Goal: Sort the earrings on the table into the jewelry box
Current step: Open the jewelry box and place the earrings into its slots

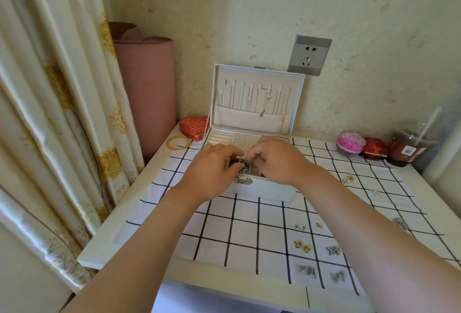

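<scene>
The jewelry box [259, 185] sits on the checked cloth [244, 232], its long axis running left to right, its clasp [244, 181] facing the person and its lid [257, 98] upright against the wall (thin chains hang inside it); both hands are over the front compartments. The left hand [212, 165] has its fingers curled together at a divider; the right hand [274, 160] pinches thumb and forefinger together, possibly on something small, though I cannot tell what. Earrings lie apart on the cloth at the near right: a gold pair [302, 245], silver butterflies [333, 250], small studs [300, 227]; another gold pair [348, 179] lies further back, right of the box.
</scene>
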A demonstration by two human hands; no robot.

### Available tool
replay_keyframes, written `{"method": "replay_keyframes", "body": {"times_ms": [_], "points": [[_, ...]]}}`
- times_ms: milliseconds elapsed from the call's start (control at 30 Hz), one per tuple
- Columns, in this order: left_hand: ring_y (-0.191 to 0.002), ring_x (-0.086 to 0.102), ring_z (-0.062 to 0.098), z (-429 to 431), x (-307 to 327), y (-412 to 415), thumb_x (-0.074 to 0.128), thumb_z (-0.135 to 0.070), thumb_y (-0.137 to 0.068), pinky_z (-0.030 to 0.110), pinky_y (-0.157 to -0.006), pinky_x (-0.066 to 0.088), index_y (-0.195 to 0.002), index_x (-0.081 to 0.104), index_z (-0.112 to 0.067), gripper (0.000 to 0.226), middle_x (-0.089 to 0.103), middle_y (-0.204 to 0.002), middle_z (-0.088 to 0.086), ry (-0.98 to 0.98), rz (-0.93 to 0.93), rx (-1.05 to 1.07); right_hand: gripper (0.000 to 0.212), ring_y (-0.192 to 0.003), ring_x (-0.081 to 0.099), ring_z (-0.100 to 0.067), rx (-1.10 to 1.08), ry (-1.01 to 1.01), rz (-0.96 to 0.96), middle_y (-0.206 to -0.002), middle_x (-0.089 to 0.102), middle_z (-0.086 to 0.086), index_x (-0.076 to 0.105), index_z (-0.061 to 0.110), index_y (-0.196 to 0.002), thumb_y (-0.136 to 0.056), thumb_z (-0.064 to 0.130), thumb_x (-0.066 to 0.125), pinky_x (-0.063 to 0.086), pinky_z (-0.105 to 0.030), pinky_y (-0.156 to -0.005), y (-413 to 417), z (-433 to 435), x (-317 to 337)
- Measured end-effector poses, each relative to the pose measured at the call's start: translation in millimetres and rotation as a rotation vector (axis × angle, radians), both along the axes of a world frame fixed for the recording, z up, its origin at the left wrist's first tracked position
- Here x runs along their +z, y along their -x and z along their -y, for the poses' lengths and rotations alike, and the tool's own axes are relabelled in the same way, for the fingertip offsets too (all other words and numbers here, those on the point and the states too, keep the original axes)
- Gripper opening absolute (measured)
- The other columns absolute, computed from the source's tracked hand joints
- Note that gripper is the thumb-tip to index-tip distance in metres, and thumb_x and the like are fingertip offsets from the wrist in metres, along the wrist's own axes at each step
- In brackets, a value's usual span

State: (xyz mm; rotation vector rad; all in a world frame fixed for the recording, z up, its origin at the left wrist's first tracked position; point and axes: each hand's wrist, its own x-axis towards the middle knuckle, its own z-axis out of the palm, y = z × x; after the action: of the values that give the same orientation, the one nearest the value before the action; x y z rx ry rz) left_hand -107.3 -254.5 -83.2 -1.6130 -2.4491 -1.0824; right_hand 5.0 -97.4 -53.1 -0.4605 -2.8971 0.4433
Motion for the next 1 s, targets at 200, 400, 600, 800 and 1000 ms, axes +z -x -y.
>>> {"method": "replay_keyframes", "body": {"times_ms": [200, 400, 600, 800, 1000], "points": [[-0.106, 0.045, 0.016, 1.6, -2.4, -0.2, 0.064, -0.035, -0.090, 0.032, -0.096, 0.039, -0.118, 0.067, -0.034, 0.029, 0.060, -0.103, -0.008, 0.076, -0.098, -0.041, 0.031, -0.096, 0.059, -0.017, -0.065, -0.015, -0.038, -0.099, 0.058, 0.009, 0.072, 0.031, -0.089, -0.091, 0.007, 0.052, 0.046, -0.030, -0.078, 3.6, 5.7, -0.4], [-0.107, 0.052, 0.012, 3.8, 5.2, 5.1, 0.063, -0.029, -0.089, 0.034, -0.097, 0.045, -0.114, 0.067, -0.034, 0.026, 0.062, -0.106, -0.010, 0.064, 0.064, -0.051, 0.033, -0.097, 0.060, -0.021, -0.045, -0.008, 0.016, -0.104, 0.057, 0.003, 0.073, 0.034, -0.099, -0.091, 0.009, 0.053, 0.052, -0.039, -0.083, 1.2, 9.0, -1.1], [-0.100, 0.051, 0.009, 13.1, 17.1, -10.5, 0.063, -0.027, -0.091, 0.028, -0.087, 0.046, -0.108, 0.065, -0.030, 0.018, 0.061, -0.101, -0.012, 0.045, 0.000, -0.025, 0.032, -0.097, 0.060, -0.012, -0.098, 0.130, -0.129, -0.102, 0.060, 0.008, 0.072, 0.036, -0.098, -0.094, 0.011, 0.053, 0.051, -0.034, -0.085, -20.1, 12.4, 7.7], [-0.072, 0.054, -0.001, 12.5, 25.0, -58.0, 0.064, -0.027, -0.089, 0.022, -0.068, 0.045, -0.097, 0.065, -0.028, 0.009, 0.061, -0.084, -0.014, 0.147, 0.064, -0.192, 0.026, -0.081, 0.061, -0.006, -0.011, 0.215, 0.025, -0.082, 0.066, 0.012, 0.065, 0.034, -0.074, -0.089, 0.013, 0.064, 0.051, -0.029, -0.079, -66.5, 26.6, 18.5], [-0.075, 0.054, -0.003, 6.5, 12.0, -90.9, 0.067, -0.035, -0.087, 0.021, -0.070, 0.044, -0.094, 0.069, -0.034, 0.008, 0.066, -0.092, -0.015, 0.391, 0.045, -0.283, 0.015, -0.080, 0.059, -0.002, -0.024, 0.215, 0.343, -0.097, 0.066, 0.011, 0.073, 0.033, -0.091, -0.087, 0.019, 0.072, 0.041, -0.015, -0.063, -108.4, 24.8, 14.1]]}}
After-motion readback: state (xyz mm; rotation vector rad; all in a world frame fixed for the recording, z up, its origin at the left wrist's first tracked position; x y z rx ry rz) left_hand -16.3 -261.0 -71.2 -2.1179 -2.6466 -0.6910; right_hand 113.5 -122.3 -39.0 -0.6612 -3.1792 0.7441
